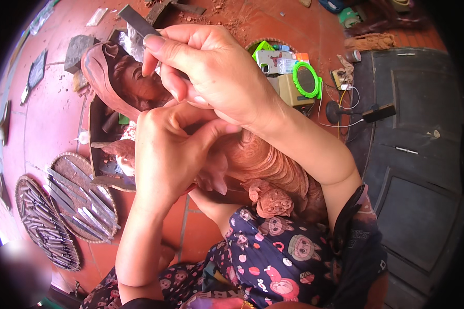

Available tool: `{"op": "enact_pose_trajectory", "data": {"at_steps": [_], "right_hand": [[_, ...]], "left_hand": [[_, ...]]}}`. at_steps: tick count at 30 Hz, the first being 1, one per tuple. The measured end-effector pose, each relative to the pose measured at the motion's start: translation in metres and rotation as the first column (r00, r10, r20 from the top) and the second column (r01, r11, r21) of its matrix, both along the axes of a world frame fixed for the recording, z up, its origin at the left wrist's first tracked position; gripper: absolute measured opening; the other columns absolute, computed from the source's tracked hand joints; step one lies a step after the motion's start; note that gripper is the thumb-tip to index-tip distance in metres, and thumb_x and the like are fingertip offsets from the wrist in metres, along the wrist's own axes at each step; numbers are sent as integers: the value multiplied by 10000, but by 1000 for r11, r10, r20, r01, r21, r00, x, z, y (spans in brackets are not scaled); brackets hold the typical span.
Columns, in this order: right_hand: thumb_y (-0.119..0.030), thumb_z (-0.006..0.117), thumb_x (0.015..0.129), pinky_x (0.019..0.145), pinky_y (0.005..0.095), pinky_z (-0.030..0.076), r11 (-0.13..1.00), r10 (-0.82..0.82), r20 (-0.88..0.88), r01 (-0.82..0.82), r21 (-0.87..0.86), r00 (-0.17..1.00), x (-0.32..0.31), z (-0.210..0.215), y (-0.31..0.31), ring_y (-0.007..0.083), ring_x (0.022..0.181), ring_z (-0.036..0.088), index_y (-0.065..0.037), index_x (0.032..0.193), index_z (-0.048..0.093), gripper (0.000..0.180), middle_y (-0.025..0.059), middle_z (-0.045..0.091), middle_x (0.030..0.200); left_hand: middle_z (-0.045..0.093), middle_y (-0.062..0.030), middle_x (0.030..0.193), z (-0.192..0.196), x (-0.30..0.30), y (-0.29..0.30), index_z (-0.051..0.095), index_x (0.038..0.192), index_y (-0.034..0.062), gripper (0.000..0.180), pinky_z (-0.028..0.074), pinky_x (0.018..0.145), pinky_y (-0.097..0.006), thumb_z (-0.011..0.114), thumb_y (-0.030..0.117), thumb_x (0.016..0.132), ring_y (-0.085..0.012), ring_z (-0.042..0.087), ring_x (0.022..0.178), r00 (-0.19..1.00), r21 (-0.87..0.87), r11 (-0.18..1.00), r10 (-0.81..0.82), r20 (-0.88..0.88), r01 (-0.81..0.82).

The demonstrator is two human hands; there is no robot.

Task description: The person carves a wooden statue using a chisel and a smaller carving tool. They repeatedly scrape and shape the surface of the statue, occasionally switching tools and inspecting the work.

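My right hand [211,67] is closed on a flat, dark, chisel-like tool [137,20], thumb pressed along it. The tool's square end points up and left; its other end is hidden by my fingers. My left hand [167,149] is bent just below my right wrist, with thumb and fingers drawn together. What it pinches, if anything, is hidden. Behind and under both hands lies a reddish-brown carved wooden statue [265,159], with a hooded head [134,85] at upper left and a small carved animal face [273,200] near my lap.
Two round woven trays of carving tools stand left: one with blades [82,198], one with many short tools [44,226]. A green-framed mirror [305,80] and small boxes sit at upper right. A phone on a stand [379,113] is beside a dark wooden panel [423,154]. Wood chips [227,26] litter the floor.
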State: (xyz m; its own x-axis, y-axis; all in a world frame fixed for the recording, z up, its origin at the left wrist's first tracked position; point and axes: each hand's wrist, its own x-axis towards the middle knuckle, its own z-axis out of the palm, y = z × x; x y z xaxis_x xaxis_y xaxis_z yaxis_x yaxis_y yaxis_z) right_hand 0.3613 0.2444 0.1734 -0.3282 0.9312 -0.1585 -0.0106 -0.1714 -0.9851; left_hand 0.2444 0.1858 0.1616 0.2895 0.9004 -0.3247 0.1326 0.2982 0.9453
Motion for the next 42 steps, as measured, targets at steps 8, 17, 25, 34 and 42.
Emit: {"op": "enact_pose_trajectory", "data": {"at_steps": [8, 17, 25, 34, 42], "right_hand": [[-234, 531, 979, 417, 205, 311, 999, -21, 20, 21, 24, 1000, -1, 3, 6, 34, 449, 411, -10, 817, 627, 293, -3, 530, 558], [-190, 547, 954, 458, 274, 414, 989, -49, 101, 34, 141, 994, -3, 5, 4, 86, 465, 515, 10, 728, 630, 313, 39, 559, 521], [-200, 545, 965, 446, 247, 384, 994, -48, 34, 44, 99, 998, -1, 7, 1, 52, 473, 475, 1, 748, 614, 305, 23, 546, 525], [-208, 546, 963, 452, 252, 396, 994, -17, 51, 11, 108, 999, -2, 10, 0, 54, 472, 475, -4, 748, 626, 307, 18, 539, 522], [-224, 554, 980, 432, 222, 368, 982, -67, -38, 72, 174, 997, 2, 19, -4, 44, 462, 456, -21, 800, 617, 279, -6, 532, 538]], "left_hand": [[646, -75, 543, -2, 3, 6, 744, 828, 18, 82, 468, 428, -255, 739, 94, 796, -118, 611, 432, 1000, 71, 997, 14, -4, -14], [630, -66, 516, -4, 3, 5, 742, 816, 12, 77, 469, 418, -261, 739, 84, 786, -136, 607, 413, 1000, 130, 991, 20, 11, -22], [621, -64, 504, 0, 2, 6, 740, 801, 15, 62, 468, 412, -261, 738, 75, 782, -138, 607, 410, 1000, 117, 993, 4, 0, -4], [609, -55, 500, -5, 1, 5, 740, 797, 18, 66, 470, 417, -263, 739, 81, 780, -141, 607, 414, 999, 227, 973, 36, -26, -29], [638, -78, 582, -4, 3, 6, 703, 786, 3, 63, 494, 482, -305, 730, 57, 771, -190, 632, 472, 998, 302, 952, 46, 40, -56]]}}
